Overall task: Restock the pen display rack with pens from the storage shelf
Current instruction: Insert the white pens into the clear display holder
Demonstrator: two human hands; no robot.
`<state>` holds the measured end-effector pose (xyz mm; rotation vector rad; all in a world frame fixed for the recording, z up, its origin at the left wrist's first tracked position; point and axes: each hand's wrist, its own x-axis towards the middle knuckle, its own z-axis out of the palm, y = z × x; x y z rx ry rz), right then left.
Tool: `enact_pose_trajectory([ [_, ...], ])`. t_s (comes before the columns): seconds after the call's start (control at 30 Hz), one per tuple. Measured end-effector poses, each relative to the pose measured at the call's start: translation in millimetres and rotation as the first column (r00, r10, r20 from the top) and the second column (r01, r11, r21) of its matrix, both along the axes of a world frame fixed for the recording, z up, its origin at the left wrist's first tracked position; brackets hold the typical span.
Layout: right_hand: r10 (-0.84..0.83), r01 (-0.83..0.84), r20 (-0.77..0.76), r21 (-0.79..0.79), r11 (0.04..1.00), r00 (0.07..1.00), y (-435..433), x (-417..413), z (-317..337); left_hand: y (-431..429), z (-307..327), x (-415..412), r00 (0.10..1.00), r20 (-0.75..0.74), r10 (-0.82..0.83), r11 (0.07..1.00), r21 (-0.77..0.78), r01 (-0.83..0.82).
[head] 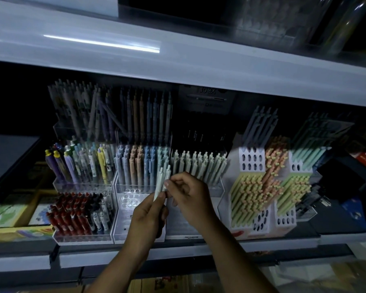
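Head view: your two forearms stretch from the lower edge up to the middle of the frame. Your left hand (pixel 148 212) has its back toward the camera, and its fingers are curled around the lower ends of the pale pens (pixel 160 183). Your right hand (pixel 191 194) bends to the left at the wrist, with thumb and forefinger closed in a pinch on the pens.

The scene is dark and a little blurred. I see two pens clearly. If more are inside the left fist I cannot tell, because the fingers hide the lower halves.

The pens stand almost upright, with their tops above both hands. They are in front of the middle tier of the clear display rack (pixel 123 227), just left of centre.
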<state>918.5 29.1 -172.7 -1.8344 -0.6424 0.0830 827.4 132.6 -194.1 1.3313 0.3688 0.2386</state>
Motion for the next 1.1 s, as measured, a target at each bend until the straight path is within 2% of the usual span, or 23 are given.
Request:
enact_pose_trajectory([
  [0.1, -0.092, 0.094, -0.046, 0.048, 0.994, 0.995, -3, 3, -2, 0, -5, 2, 1.000, 0.010, -0.007, 1.000, 0.007, 0.007],
  [0.23, -0.256, 0.287, -0.153, 0.239, 0.928, 0.955, -16, 11, 0, 3, -6, 2, 0.998, 0.061, 0.005, 0.999, -0.034, -0.003],
  [0.37, -0.395, 0.413, -0.125, 0.342, 0.844, 0.910, -47, 31, 0, 8, -11, 5, 0.998, 0.065, -0.006, 0.999, -0.042, 0.008],
  [0.6, -0.504, 0.491, 0.227, 0.117, 0.864, 0.833, -78, 70, -27, 15, -14, 9, 0.999, -0.020, -0.041, 0.993, -0.112, 0.039],
  [0.67, -0.472, 0.456, 0.264, 0.124, 0.881, 0.841, -76, 75, -28, 15, -13, 11, 0.999, -0.002, -0.042, 0.984, -0.175, 0.041],
  [0.73, -0.457, 0.448, 0.302, 0.102, 0.888, 0.837, -72, 80, -32, 15, -14, 11, 0.999, 0.019, -0.042, 0.985, -0.164, 0.045],
  [0.83, -0.433, 0.448, 0.348, 0.040, 0.893, 0.832, -66, 89, -37, 16, -14, 9, 0.997, 0.035, -0.071, 0.992, -0.106, 0.074],
  [0.97, -0.395, 0.445, 0.304, -0.113, 0.888, 0.867, -56, 95, -48, 16, -16, 10, 0.996, 0.027, -0.080, 0.986, -0.147, 0.083],
  [1.1, -0.337, 0.429, 0.378, -0.190, 0.883, 0.862, -50, 95, -52, 15, -18, 11, 0.998, 0.010, -0.068, 0.978, -0.197, 0.069],
])
